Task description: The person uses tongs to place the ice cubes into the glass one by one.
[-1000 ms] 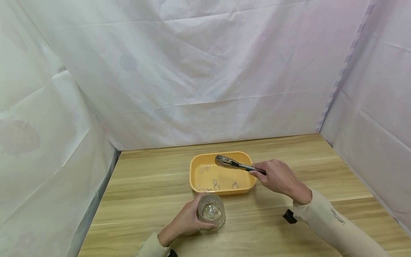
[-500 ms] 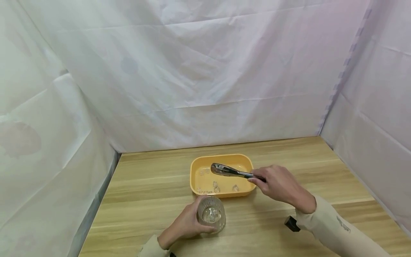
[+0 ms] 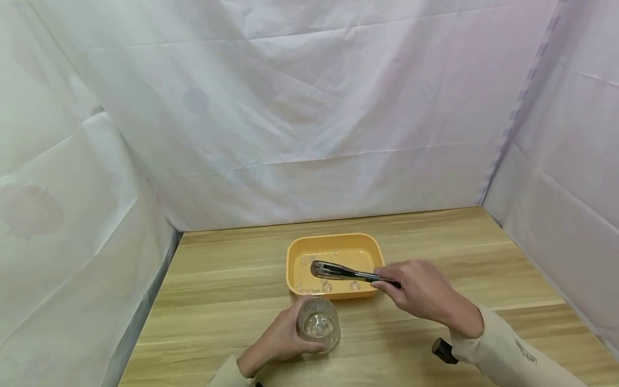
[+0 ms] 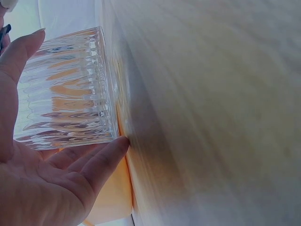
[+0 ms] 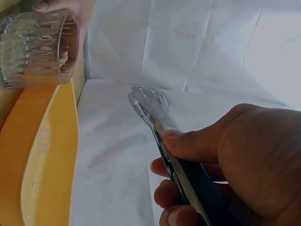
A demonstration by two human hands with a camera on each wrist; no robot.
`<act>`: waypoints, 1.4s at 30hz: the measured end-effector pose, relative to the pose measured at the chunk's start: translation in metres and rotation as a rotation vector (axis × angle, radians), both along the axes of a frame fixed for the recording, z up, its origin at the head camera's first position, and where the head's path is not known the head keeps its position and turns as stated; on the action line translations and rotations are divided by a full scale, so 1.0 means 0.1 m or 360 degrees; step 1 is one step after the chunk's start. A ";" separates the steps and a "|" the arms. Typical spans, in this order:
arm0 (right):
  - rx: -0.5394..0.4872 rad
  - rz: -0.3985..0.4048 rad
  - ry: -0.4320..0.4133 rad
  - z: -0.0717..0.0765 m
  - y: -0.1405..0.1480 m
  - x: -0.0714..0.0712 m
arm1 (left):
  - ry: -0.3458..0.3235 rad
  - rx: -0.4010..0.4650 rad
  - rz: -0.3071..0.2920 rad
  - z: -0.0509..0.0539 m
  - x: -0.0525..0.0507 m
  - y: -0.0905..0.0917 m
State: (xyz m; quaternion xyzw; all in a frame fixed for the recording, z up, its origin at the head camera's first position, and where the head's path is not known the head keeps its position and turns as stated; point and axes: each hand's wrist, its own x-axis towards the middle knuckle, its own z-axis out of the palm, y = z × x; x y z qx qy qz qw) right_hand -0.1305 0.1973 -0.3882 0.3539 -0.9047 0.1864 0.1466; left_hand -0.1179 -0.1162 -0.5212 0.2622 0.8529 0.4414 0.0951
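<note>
Tongs (image 3: 333, 270) lie in the right hand (image 3: 419, 288), fingers (image 5: 168, 193) curled round them; left hand (image 3: 284, 336) grips a glass (image 3: 318, 325).

One tray (image 3: 358, 245), one glass (image 3: 319, 327), one pair of tongs (image 3: 336, 270), one tabletop (image 3: 217, 279). One left hand (image 3: 285, 336), one right hand (image 3: 417, 284). Several clear pieces (image 3: 355, 285), too small to count.

The left hand (image 4: 44, 186) holds a ribbed clear glass (image 4: 70, 96).
</note>
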 end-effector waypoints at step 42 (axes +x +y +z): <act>0.0002 0.0089 0.0117 -0.14 0.00 0.23 | 0.0023 -0.0068 0.0048 -0.03 0.00 0.01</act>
